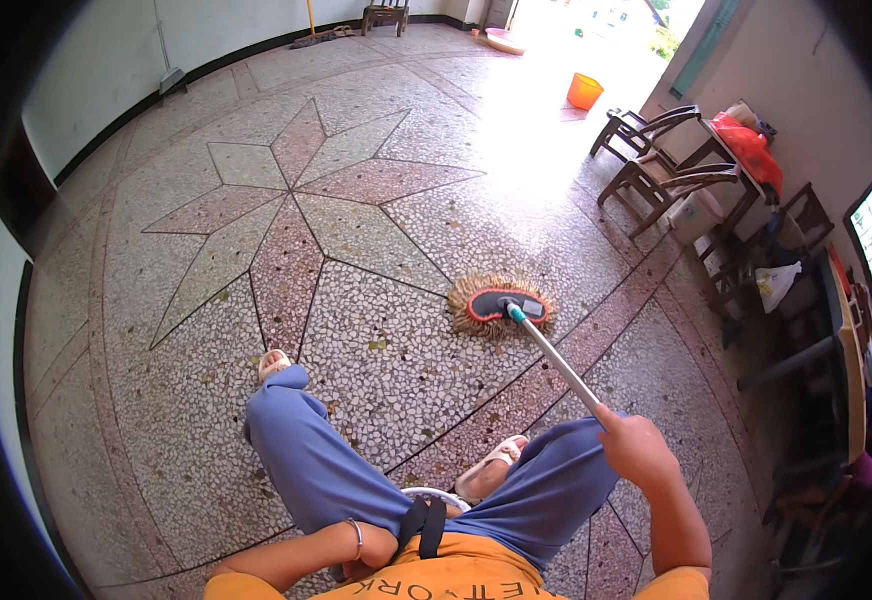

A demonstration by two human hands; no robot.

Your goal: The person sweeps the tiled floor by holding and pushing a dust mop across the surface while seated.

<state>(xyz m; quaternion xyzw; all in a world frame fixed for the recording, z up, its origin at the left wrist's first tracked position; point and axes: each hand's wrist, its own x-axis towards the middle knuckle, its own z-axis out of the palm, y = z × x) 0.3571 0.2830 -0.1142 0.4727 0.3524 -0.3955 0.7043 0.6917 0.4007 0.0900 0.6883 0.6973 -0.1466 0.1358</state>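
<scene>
My right hand [638, 447] is closed around the upper part of the pale pole of a mop [561, 365]. The pole slants forward and left to a teal joint on a dark, red-edged plate. Around that plate a tan fringed mop head [468, 318] lies flat on the speckled stone floor [376, 300], near the star pattern. Bent in at my waist, my left hand [376, 550] rests by the orange shirt and a black strap [422, 527]; its fingers are hidden. A bracelet [358, 540] circles that wrist.
Wooden chairs [646, 180] and a table with a red bag [746, 150] line the right wall, beside a white bucket [696, 215]. Toward the bright doorway stand an orange bucket [584, 91] and a pink basin [505, 41]. A long-handled dustpan [171, 79] leans at the left wall.
</scene>
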